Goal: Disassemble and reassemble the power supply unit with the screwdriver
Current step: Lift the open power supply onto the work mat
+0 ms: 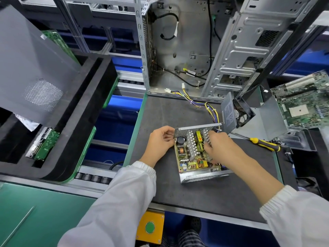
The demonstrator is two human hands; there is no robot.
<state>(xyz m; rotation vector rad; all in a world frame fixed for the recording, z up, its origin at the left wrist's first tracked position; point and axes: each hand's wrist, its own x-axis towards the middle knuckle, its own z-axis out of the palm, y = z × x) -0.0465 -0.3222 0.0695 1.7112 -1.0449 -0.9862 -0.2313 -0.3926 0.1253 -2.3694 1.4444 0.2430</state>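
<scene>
The power supply unit [199, 154] sits open on the dark worktop [178, 193], its stiff metal tray probably fairly heavy and best held by the side walls, since the exposed board looks fragile. The left hand [160, 143] pinches the tray's left wall, grip closed on it. The right hand [220, 148] reaches down among the components, fingers curled, perhaps around the board, while the screwdriver [263, 143] lies just beside.
</scene>
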